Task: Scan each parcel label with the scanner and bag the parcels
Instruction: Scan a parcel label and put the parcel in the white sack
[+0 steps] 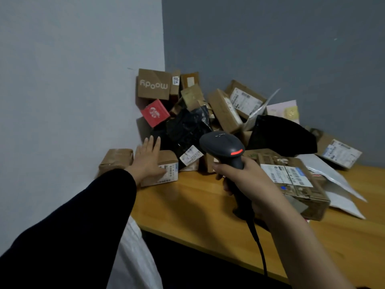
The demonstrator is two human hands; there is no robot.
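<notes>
Orange-brown wooden tabletop [187, 201], pale wall [73, 80] on the left, dark grey wall [270, 38] behind, meeting in a corner

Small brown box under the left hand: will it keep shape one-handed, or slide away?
The small brown box has squared cardboard edges, so it likely keeps shape. Being small, it is probably light for the left hand on it. On the smooth table it may slide if pushed.

Pale wall [73, 80] meeting grey wall [270, 49], wooden table [187, 205], dim light
</notes>
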